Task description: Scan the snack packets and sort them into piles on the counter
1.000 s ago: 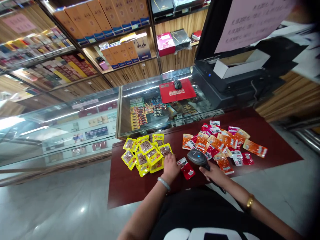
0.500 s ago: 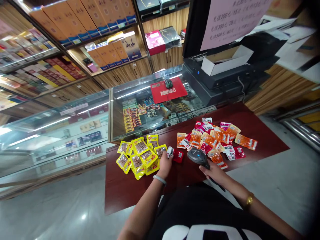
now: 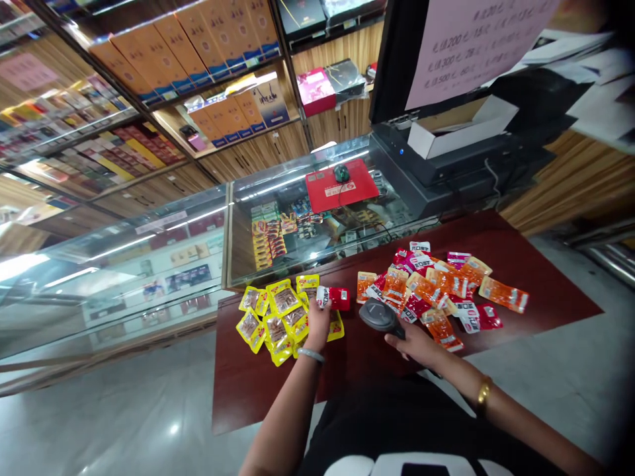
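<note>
My left hand (image 3: 318, 325) grips a small red and white snack packet (image 3: 338, 299) by its white end. Under and beside that hand lies a pile of yellow snack packets (image 3: 284, 299) with clear windows. My right hand (image 3: 411, 342) is wrapped round the handle of a dark grey barcode scanner (image 3: 380, 316). The scanner's head points left, toward the red packet but apart from it. Just beyond the scanner spreads a heap of orange snack packets (image 3: 451, 281) mixed with red and white ones. Both piles rest on a dark red-brown tabletop (image 3: 540, 291).
A glass display case (image 3: 268, 192) adjoins the table's far edge, with a red mat (image 3: 364, 188) and a computer mouse (image 3: 341, 173) on top. At the back right stands a black cash register (image 3: 436, 175) holding a white open box (image 3: 461, 125). Shelves of boxed goods line the wall.
My left hand has moved left with the red packet, over the yellow pile. The scanner's blue light no longer shows. The whole view has shifted slightly.
</note>
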The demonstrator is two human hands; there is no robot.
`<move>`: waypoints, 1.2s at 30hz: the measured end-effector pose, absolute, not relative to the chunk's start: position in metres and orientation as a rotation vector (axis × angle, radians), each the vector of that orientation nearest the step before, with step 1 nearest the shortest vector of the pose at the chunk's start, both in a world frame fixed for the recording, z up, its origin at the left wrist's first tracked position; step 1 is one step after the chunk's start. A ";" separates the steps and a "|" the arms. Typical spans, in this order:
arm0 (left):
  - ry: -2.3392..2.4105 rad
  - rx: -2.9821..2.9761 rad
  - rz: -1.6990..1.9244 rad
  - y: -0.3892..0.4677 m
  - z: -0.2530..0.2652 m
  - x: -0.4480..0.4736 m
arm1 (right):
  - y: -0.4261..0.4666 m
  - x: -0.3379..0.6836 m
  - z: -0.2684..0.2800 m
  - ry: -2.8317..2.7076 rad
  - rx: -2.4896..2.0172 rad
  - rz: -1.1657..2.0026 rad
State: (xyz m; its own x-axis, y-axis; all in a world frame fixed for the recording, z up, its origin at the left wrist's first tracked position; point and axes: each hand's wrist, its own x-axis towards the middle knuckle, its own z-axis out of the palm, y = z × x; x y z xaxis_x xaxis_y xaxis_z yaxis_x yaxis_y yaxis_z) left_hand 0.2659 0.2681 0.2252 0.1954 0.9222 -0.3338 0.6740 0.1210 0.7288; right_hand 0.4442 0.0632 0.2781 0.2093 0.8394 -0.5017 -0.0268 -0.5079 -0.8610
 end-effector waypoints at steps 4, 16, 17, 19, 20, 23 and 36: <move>1.683 2.083 0.492 0.275 0.237 0.289 | 0.062 0.450 0.281 -0.712 -1.732 1.424; 1.449 2.250 -0.147 0.248 0.194 0.398 | 0.026 0.460 0.258 -0.615 -1.827 1.327; 1.428 2.209 -0.154 0.250 0.194 0.398 | 0.025 0.459 0.256 -0.605 -1.833 1.323; 1.368 2.093 -0.148 0.252 0.194 0.395 | 0.023 0.459 0.254 -0.589 -1.843 1.329; 1.339 2.032 -0.131 0.254 0.195 0.391 | 0.024 0.459 0.255 -0.583 -1.846 1.332; 1.337 1.892 -0.037 0.257 0.200 0.373 | 0.031 0.457 0.261 -0.578 -1.836 1.326; 1.391 1.806 0.197 0.258 0.220 0.296 | 0.087 0.442 0.289 -0.768 -1.619 1.366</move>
